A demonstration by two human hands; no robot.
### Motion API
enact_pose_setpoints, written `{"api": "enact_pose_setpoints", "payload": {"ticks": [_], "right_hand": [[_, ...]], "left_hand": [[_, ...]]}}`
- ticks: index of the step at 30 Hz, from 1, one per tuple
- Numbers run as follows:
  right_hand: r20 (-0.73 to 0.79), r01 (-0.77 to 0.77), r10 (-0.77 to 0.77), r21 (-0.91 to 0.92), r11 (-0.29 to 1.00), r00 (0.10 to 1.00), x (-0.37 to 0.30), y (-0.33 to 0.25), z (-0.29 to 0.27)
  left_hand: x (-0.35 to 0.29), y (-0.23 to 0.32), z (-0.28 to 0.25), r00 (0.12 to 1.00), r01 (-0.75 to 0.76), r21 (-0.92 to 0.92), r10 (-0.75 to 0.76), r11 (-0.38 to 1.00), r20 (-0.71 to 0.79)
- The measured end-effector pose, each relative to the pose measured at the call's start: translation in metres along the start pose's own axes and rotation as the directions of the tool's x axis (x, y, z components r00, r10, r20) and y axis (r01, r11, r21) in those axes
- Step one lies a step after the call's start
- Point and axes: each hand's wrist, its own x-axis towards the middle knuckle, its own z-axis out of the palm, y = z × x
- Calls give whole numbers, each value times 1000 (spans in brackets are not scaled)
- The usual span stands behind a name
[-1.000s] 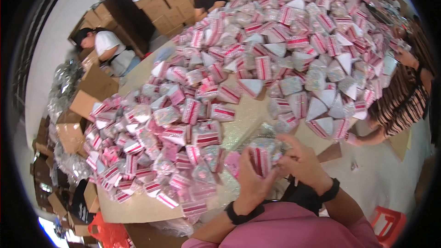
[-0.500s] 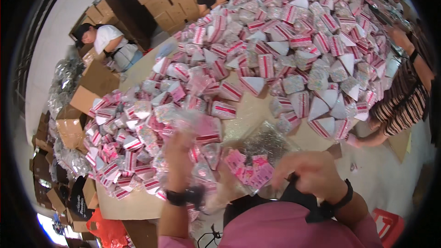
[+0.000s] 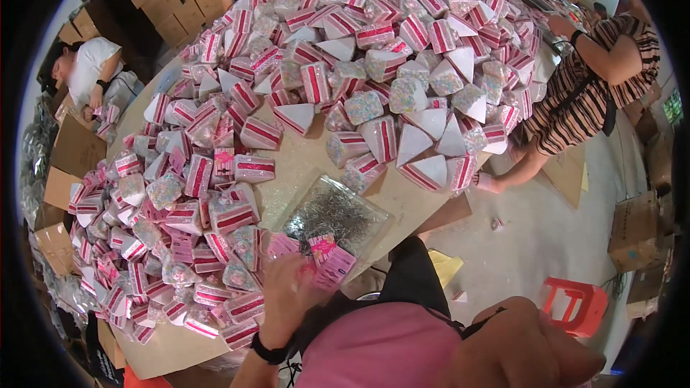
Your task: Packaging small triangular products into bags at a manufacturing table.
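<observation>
My left hand [image 3: 287,298], with a black band at the wrist, is at the near table edge beside several pink printed cards [image 3: 329,260]. Its fingers reach the cards' edge but are smeared by motion, so their grip is unclear. The cards lie on the near end of a clear plastic bag [image 3: 338,210] full of thin silvery metal bits. My right hand [image 3: 528,345] looms large and blurred at the lower right, away from the table; its fingers cannot be made out. Left of the bag, wrapped cake-slice-shaped pieces [image 3: 255,168] in pink and white are heaped, some with pink cards.
A larger heap of the same wrapped slices [image 3: 374,104] covers the far table. A person in a striped top [image 3: 586,86] stands at the right; another in white [image 3: 93,72] sits at the far left. Cardboard boxes [image 3: 75,147] line the left. A red stool [image 3: 573,307] stands on the floor.
My left hand has come from the heap of wrapped slices to the pink cards. My right hand has left the cards for the lower right. The whole view has swung to the right.
</observation>
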Motion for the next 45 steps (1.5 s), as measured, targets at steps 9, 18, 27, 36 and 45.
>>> {"api": "enact_pose_setpoints", "payload": {"ticks": [9,18,27,36,45], "right_hand": [[-334,-87,0,-244,966,943,-14,-20,-1],[-465,-196,-74,-505,840,882,-33,-79,-74],[-654,-712,-294,-679,-177,697,-81,-84,-161],[-657,-708,-280,-590,-388,700,-65,-68,-201],[-760,-779,-248,-627,33,601,-50,-60,-230]], "left_hand": [[64,-14,42,994,-112,270,109,956,26],[83,-33,50,994,-87,279,65,956,87],[75,-18,25,986,147,-6,-148,989,-72],[68,-11,24,958,165,-233,-212,958,-191],[62,-3,35,918,203,-504,-342,840,-200]]}}
